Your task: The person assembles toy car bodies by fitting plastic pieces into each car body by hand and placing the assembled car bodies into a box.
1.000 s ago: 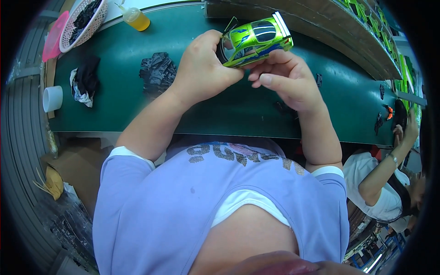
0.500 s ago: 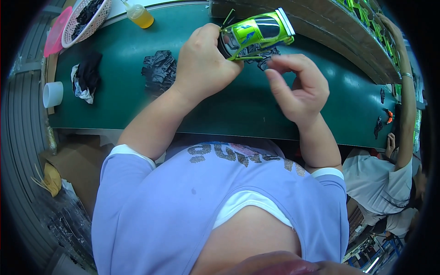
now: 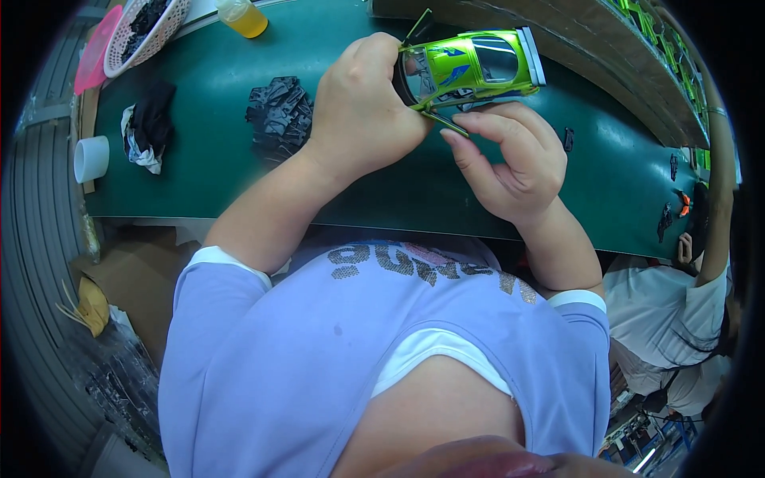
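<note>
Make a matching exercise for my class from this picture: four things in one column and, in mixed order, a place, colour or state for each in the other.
Things
1. Toy car
2. Heap of black parts
3. Bottle
4. Basket

Descriptions
A. Contains yellow liquid
B. Pale, with holes in its wall
C. Bright green, held in the left hand
D. Piled on the green table

Pairs: 1-C, 2-D, 3-A, 4-B

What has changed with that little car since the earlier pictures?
The glossy green toy car has shifted slightly right, and its green near-side door now sticks outward beside the right hand; a grip is unclear. The left hand still holds the car's front. The dark plastic parts pile stayed put.
</note>
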`<state>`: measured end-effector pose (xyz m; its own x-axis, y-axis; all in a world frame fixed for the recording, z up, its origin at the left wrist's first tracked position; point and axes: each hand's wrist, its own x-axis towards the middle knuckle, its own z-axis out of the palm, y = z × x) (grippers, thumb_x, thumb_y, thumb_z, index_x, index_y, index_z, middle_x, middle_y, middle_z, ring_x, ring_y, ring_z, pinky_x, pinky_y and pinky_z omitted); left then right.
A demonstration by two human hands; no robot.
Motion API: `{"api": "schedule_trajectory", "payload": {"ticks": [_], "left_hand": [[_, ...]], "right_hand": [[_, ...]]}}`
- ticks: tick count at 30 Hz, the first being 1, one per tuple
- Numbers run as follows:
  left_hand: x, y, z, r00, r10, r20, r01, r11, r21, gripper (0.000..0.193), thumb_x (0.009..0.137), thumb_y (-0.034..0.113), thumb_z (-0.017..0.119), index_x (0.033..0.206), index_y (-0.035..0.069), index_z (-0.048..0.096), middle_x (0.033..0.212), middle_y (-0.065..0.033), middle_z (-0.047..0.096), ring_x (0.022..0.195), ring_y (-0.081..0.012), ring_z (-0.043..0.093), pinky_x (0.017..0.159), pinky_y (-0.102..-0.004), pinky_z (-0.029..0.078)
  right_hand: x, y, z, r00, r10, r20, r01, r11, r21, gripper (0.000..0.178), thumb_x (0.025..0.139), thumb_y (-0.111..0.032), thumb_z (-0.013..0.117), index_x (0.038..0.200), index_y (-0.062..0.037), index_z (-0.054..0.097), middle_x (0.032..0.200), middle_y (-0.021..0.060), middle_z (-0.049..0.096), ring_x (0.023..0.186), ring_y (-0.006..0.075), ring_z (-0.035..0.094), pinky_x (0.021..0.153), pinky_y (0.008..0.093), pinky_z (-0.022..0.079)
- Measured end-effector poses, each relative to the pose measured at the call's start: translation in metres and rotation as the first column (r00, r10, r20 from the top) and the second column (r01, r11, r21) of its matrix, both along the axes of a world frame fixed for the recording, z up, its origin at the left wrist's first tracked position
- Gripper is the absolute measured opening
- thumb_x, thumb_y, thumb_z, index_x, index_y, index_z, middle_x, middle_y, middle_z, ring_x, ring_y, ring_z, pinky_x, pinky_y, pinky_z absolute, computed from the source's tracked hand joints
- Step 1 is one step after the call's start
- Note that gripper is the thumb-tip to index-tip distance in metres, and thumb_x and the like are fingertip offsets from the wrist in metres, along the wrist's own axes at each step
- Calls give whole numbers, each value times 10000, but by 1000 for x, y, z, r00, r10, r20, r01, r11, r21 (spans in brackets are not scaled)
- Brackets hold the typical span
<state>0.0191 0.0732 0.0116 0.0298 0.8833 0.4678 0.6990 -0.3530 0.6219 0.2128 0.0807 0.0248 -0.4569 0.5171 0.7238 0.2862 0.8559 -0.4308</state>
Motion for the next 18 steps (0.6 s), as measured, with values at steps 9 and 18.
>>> {"api": "schedule_trajectory", "payload": {"ticks": [9, 18], "left_hand": [[4, -6, -1, 1000, -21, -15, 20, 997, -78, 317, 649, 118, 765, 856, 10, 551, 836, -177, 601, 794, -387, 615, 671, -456, 507], [8, -4, -6, 996, 9, -93, -22, 989, -144, 302, 665, 105, 734, 890, -10, 567, 890, -212, 624, 842, -414, 629, 727, -469, 531]], "right_hand": [[3, -8, 3, 982, 53, 179, -66, 996, 64, 191, 729, 6, 795, 875, 6, 673, 785, 120, 663, 659, 253, 657, 564, 320, 513], [-6, -5, -7, 968, -56, 244, 19, 989, 150, 165, 756, -67, 764, 881, -45, 659, 791, 74, 646, 644, 232, 644, 527, 332, 502]]}}
